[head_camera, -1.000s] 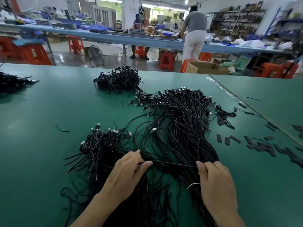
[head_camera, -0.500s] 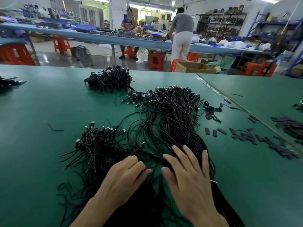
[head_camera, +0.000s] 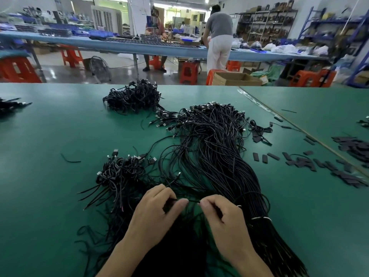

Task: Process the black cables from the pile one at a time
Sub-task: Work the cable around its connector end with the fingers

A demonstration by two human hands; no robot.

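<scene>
Head view shows both hands close together over the green table. Left hand and right hand each pinch one thin black cable stretched between them, I think. It sits just in front of the big cable pile.

Factory floor: workbenches, stools, shelving

Past my green bench I see a glossy grey floor, then a long blue table with orange stools beneath and a person standing at it. An open cardboard box sits on the floor. Dark shelves line the far wall under bright ceiling lights.
</scene>
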